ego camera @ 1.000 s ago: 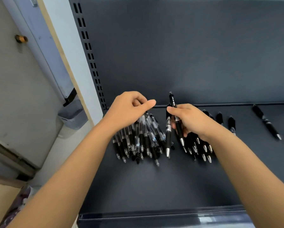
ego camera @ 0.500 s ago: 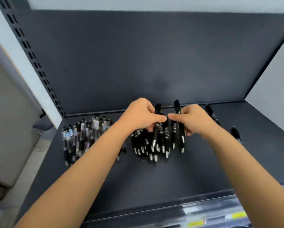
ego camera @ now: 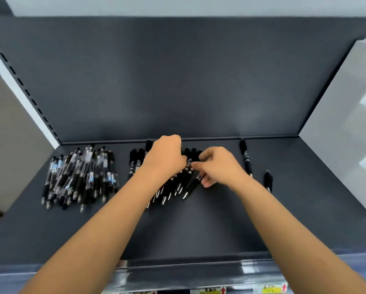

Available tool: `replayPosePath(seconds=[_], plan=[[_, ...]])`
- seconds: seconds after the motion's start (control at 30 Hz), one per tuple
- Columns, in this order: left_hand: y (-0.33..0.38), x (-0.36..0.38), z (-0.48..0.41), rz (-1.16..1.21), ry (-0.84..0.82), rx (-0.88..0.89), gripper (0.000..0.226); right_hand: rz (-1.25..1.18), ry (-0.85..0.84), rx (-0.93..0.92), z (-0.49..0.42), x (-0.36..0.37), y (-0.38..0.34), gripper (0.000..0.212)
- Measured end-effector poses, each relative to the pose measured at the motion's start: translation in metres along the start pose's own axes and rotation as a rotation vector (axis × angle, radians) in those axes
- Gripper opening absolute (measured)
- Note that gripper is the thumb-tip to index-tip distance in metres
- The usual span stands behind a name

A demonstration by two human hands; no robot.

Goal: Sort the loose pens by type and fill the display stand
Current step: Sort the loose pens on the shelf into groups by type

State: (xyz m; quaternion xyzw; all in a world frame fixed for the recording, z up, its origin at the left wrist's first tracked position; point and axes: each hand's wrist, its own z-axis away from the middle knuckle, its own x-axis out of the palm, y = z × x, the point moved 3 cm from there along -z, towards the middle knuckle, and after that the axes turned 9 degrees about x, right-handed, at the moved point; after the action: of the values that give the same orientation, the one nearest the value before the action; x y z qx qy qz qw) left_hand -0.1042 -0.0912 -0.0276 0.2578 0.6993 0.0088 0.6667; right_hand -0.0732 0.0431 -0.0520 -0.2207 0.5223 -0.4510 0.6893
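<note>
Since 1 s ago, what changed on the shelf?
The left hand left the clear-barrel pens and moved right onto the black pens. The right hand, which held one black pen raised, has come down and now pinches pens at that pile's right edge. The left hand's fingers are hidden. Unchanged: the clear-barrel pile, two loose black pens to the right, the shelf.

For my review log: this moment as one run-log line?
left hand: curled over black pens, grip hidden | right hand: pinching one pen | clear pens: piled left | loose pens: right
</note>
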Motion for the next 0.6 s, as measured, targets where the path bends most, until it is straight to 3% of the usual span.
replayPosePath(seconds=[0.17, 0.3, 0.37, 0.47, 0.53, 0.6], plan=[[0.026, 0.003, -0.001, 0.021, 0.055, 0.182, 0.022, 0.181, 0.315, -0.059, 0.004, -0.040, 0.022, 0.022], [0.055, 0.018, 0.001, 0.027, -0.023, 0.290, 0.023, 0.458, 0.561, 0.074, 0.019, -0.090, 0.049, 0.022], [0.070, 0.027, -0.002, 0.049, -0.036, 0.289, 0.023, 0.586, 0.506, 0.198, 0.030, -0.109, 0.057, 0.028], [0.095, 0.043, -0.013, 0.063, -0.039, 0.253, 0.029, 0.642, 0.239, 0.313, 0.043, -0.114, 0.062, 0.031], [0.114, 0.055, -0.022, 0.045, -0.059, 0.211, 0.033, 0.634, 0.131, 0.297, 0.042, -0.108, 0.068, 0.023], [0.129, 0.069, -0.033, 0.019, -0.080, 0.144, 0.038, 0.602, 0.134, 0.227, 0.032, -0.111, 0.075, 0.020]])
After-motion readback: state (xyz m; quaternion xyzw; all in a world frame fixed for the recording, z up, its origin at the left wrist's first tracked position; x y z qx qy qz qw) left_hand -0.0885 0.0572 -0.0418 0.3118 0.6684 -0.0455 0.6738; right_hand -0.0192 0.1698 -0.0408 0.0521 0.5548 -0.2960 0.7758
